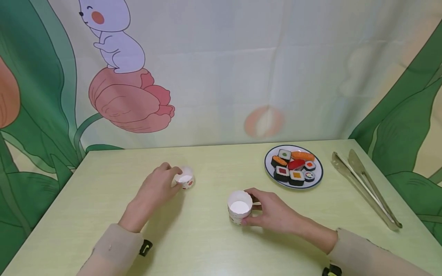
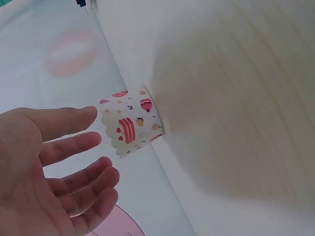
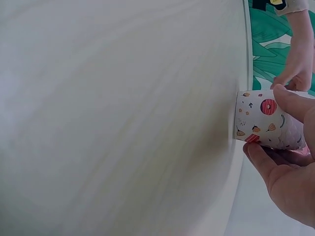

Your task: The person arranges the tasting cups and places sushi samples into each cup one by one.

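Note:
A white paper baking cup (image 1: 185,178), printed with cake pictures, stands upright on the table left of centre. Beside its rim is my left hand (image 1: 157,188); the left wrist view shows a gap between its loosely bent fingers (image 2: 81,172) and the scalloped edge of the cup (image 2: 132,122). Nearer the front, my right hand (image 1: 276,211) holds another printed paper baking cup (image 1: 239,207) between thumb and fingers. In the right wrist view this cup (image 3: 258,118) is upright with its base at the tabletop. Whether more cups are nested inside it, I cannot tell.
A blue-rimmed plate (image 1: 319,179) with several toy sushi pieces (image 1: 296,165) sits at the back right. Metal tongs (image 1: 367,188) lie to its right, near the table's right edge. A printed cloth (image 1: 214,76) hangs behind the pale table (image 1: 207,237).

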`<state>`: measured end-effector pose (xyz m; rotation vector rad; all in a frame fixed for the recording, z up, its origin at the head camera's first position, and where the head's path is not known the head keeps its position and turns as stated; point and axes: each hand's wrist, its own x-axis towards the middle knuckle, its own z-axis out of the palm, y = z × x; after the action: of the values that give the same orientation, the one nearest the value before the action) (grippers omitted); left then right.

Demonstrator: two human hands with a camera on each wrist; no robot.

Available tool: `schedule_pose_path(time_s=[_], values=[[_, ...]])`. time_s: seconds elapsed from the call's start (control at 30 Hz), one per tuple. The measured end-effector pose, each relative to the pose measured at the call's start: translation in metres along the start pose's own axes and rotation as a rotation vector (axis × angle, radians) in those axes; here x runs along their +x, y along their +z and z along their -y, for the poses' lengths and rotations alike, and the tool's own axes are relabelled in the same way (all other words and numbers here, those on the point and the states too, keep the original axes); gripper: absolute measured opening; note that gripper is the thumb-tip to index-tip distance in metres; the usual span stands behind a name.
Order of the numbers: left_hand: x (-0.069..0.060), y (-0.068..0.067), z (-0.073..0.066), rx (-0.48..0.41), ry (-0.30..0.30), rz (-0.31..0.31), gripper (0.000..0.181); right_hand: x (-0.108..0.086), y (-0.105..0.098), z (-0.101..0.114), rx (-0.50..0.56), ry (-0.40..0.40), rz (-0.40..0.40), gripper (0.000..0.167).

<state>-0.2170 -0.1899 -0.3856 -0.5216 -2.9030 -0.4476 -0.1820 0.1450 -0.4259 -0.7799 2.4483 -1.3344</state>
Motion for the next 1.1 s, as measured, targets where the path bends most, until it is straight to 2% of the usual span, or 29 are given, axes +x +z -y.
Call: schedule_pose_path(time_s=[0.47,0.63,0.83,1.1], values=[[-0.005,-0.001,-0.024,0.027,0.048,-0.005,0.031,-0.004,-0.001,0.0,0.009,-0.005,-0.003,0.063],[-0.008,0.0,-0.036,0.02,0.06,-0.023,0.03,-0.006,-0.003,-0.002,0.014,0.003,-0.007,0.062],[-0.01,-0.001,-0.051,-0.005,0.117,-0.05,0.033,-0.006,-0.006,-0.004,0.013,-0.001,-0.006,0.063],[-0.011,0.0,-0.07,-0.061,0.163,-0.008,0.03,-0.007,-0.006,-0.004,0.025,-0.004,-0.003,0.063]])
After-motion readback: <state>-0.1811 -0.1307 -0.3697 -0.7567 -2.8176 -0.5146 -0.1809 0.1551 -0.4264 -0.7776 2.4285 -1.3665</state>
